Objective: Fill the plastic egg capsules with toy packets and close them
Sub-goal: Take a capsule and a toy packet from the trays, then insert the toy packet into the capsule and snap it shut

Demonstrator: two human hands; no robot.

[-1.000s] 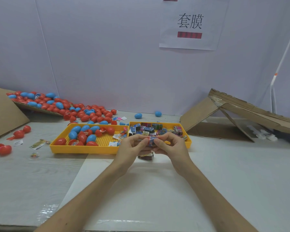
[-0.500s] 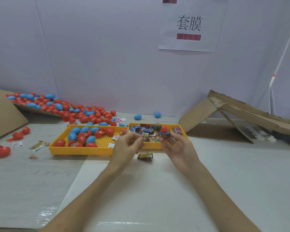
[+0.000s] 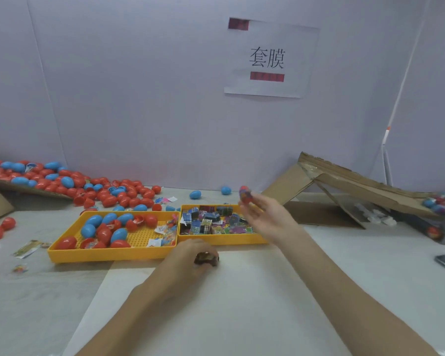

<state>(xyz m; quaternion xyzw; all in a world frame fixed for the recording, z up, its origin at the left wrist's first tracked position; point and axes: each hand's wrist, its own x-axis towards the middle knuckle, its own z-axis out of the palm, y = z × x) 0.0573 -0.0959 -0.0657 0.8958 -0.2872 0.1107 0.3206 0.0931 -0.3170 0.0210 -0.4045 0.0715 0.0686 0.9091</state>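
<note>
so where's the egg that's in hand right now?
Head view, right of centre: the red egg sits at the fingertips of the right hand, raised above the far right corner of the packet tray, left of the cardboard ramp.

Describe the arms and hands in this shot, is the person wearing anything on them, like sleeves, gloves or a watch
Nothing worn shows. The left hand and right hand are ungloved, with no ring that I can make out. The left forearm and right forearm are bare down to the bottom edge of the picture: no sleeve, watch, bracelet or marking is visible.
</note>
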